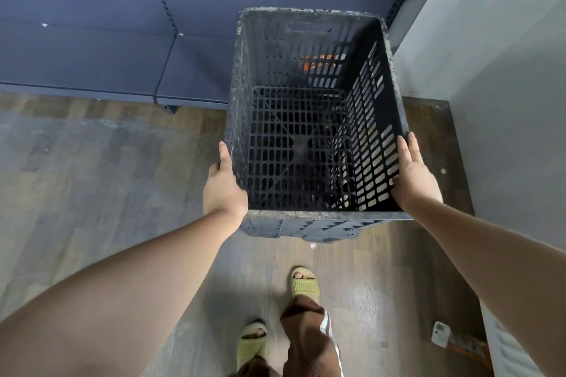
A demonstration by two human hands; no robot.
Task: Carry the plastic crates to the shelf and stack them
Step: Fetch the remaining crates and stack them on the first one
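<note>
A black slotted plastic crate (309,49) with a scuffed grey rim is held in front of me, its open top facing up and its far end over the low blue shelf (92,64). My left hand (225,185) presses against the crate's left wall near the front corner. On the opposite side, my right hand (412,176) is flat on the right wall. Through the slotted floor I see dark shapes underneath, and I cannot tell whether another crate is there. Something orange (321,60) shows through the far wall's slots.
A grey wall (490,70) runs close along the right side. The floor is worn wood planks (107,177). My feet in green sandals (303,283) stand just behind the crate. A small white-and-orange object (450,337) lies on the floor at the lower right.
</note>
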